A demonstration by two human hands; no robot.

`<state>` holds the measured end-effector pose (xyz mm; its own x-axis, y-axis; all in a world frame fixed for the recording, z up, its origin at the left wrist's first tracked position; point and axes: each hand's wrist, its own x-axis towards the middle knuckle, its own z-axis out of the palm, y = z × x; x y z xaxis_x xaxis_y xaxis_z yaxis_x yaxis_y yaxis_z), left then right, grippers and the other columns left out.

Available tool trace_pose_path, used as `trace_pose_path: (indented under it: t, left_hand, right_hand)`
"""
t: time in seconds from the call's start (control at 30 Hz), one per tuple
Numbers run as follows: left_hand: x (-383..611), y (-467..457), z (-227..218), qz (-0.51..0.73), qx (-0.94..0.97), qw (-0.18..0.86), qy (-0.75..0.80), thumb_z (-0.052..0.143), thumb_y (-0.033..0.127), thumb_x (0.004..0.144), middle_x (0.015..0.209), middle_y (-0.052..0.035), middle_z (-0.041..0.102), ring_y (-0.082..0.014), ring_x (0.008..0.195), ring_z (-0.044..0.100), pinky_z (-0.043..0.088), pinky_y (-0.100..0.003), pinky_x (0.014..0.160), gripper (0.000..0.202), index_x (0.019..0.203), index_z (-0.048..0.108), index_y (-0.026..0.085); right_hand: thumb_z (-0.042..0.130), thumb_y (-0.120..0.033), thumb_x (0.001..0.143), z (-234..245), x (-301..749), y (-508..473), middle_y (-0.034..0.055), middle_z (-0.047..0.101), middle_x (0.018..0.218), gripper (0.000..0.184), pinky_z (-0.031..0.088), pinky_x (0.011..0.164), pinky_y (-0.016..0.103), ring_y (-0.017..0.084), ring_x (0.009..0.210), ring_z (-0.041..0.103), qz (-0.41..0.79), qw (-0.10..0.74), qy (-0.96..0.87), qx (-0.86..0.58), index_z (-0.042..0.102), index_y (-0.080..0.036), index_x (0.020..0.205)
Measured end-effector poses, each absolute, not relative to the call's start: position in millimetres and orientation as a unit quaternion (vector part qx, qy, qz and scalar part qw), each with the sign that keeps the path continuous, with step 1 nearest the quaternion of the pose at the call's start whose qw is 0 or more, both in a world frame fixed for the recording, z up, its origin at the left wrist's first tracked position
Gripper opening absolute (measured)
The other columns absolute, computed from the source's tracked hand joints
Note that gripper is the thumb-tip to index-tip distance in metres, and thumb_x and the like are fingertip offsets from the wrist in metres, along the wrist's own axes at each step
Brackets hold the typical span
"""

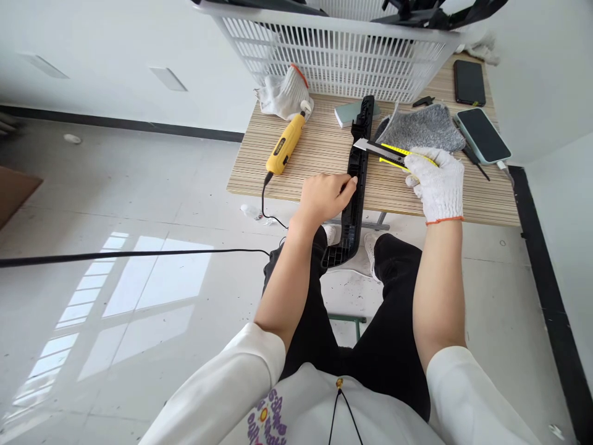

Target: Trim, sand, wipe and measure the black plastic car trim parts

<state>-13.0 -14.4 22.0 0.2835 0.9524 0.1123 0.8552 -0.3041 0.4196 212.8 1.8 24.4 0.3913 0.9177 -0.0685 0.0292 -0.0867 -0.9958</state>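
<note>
My bare left hand (327, 196) is closed on a long black plastic part (353, 217), its thumb on the near face. The part lies across the table's front edge, its far end on the tabletop and its wider near end hanging over my lap. In a white knit glove with an orange cuff, my right hand (438, 179) grips a yellow and black utility knife (393, 154). The blade is out, pointing left, and its tip is over or against the part's upper section; I cannot tell whether it touches.
A yellow corded rotary tool (286, 146) lies left on the wooden table (250, 162), by a white glove (282, 93). Behind stands a white plastic basket (343, 59) with black parts. A grey cloth (419, 128), a charging phone (484, 136) and a black device (469, 83) lie right.
</note>
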Motion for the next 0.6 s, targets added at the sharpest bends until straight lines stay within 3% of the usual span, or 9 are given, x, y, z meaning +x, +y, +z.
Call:
trace_pose_path:
  t: [0.3, 0.6]
  left_hand:
    - [-20.4, -14.5, 22.2, 0.202, 0.805, 0.185, 0.526, 0.048, 0.048, 0.094, 0.054, -0.0028, 0.05, -0.0184, 0.058, 0.048, 0.024, -0.035, 0.061, 0.046, 0.057, 0.042, 0.02]
    - [-21.1, -15.7, 22.7, 0.202, 0.812, 0.184, 0.516, 0.044, 0.05, 0.094, 0.055, -0.0044, 0.053, -0.0192, 0.059, 0.051, 0.024, -0.036, 0.061, 0.049, 0.054, 0.045, 0.021]
  right_hand:
    - [0.075, -0.018, 0.075, 8.6, 218.7, 12.3, -0.0052, 0.061, 0.072, 0.029, 0.045, 0.051, 0.023, 0.008, 0.058, 0.054, 0.358, 0.632, -0.425, -0.54, 0.069, -0.025, 0.102]
    - [0.077, -0.022, 0.076, 6.8, 221.6, 13.1, -0.0013, 0.065, 0.09, 0.028, 0.057, 0.06, 0.028, 0.012, 0.072, 0.063, 0.376, 0.624, -0.414, -0.546, 0.072, -0.028, 0.104]
